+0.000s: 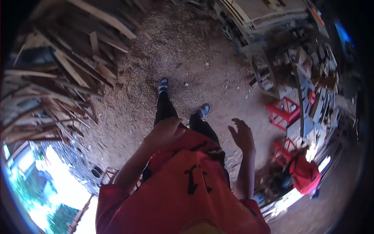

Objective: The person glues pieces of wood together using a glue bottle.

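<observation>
I look straight down my red shirt (183, 187) at my dark trousers and sandalled feet (163, 85) on a floor covered in sawdust (175, 50). My left hand (165, 130) hangs in front of my hip with the fingers curled in and nothing in it. Beside my right thigh my right hand (242, 134) is held out with the fingers spread, empty and touching nothing. Both hands are in the air above the ground.
A large heap of scrap wooden planks (66, 74) fills the left side. On the right stand a cluttered workbench (296, 78), two red stools (283, 111) and a red bag (306, 171). Stacked boards (257, 11) lie at the top right.
</observation>
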A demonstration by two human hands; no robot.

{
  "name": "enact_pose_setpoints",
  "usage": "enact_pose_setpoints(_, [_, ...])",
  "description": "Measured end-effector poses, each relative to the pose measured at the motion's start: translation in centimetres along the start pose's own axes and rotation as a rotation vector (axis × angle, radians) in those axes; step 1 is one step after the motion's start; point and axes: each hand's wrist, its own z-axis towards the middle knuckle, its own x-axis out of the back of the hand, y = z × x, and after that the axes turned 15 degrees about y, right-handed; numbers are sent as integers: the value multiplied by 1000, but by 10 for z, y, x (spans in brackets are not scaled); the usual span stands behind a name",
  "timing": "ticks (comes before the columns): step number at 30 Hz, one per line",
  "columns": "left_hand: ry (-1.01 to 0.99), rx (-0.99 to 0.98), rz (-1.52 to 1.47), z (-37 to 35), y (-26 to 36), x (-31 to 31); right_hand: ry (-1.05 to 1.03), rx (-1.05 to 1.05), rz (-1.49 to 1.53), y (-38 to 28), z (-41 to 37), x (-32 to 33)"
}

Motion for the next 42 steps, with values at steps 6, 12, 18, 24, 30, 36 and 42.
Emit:
enact_pose_setpoints(6, [-53,-163,18,54,-111,89,135,-260,-6,-113,20,-36])
enact_pose_setpoints(12, [-152,-183,175,96,-173,167,116,-433,512,-249,30,-62])
enact_pose_setpoints(18, [-426,-365,272,137,-118,184,324,-556,250,-269,-35,-118])
enact_pose_setpoints(24, [-574,-681,608,144,-31,148,647,-835,401,-271,-119,-157])
enact_pose_setpoints(30, [-844,-473,312,112,10,83,888,-1035,884,-229,-160,-267])
enact_pose_setpoints(36, [-902,-31,406,156,-91,15,843,-1344,1101,-203,-131,-422])
enact_pose_setpoints(42, [-829,213,377,248,-181,-111,394,-1505,1059,-143,-65,-572])
